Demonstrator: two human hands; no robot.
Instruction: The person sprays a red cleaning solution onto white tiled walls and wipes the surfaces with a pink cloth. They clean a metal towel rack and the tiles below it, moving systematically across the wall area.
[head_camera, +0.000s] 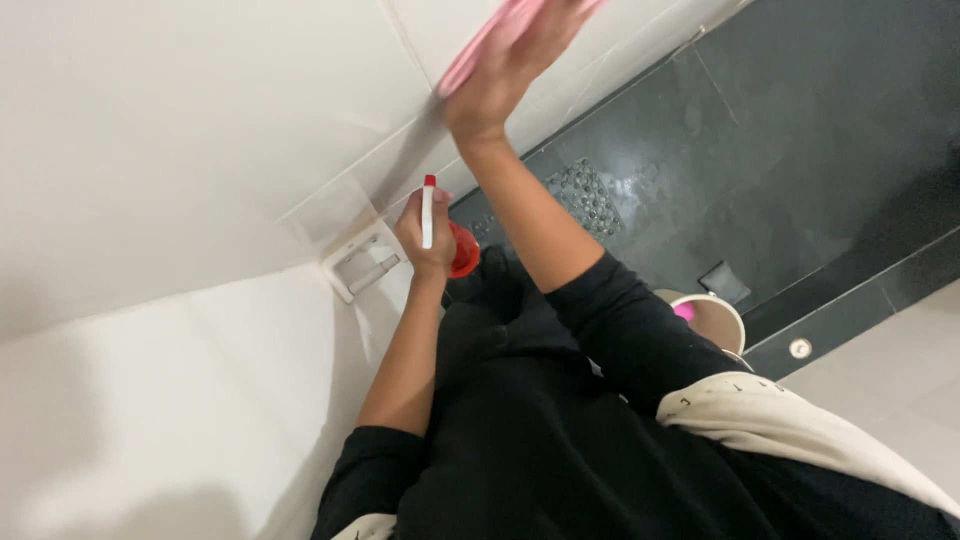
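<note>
My right hand (505, 75) is raised high and presses a pink cloth (490, 38) flat against the white tiled wall (180, 120) near the top of the view. My left hand (428, 238) is lower, close to my body, gripping a spray bottle (445, 235) with a white and red trigger head and a red body. The bottle's nozzle points up along the wall. Both forearms are bare below black sleeves.
A white wall fitting (362, 262) sits in the corner just left of the bottle. Below lies a dark tiled floor (800, 130) with a studded mat (585, 195), a round beige bucket (712, 318) holding something pink, and a small floor drain (799, 348).
</note>
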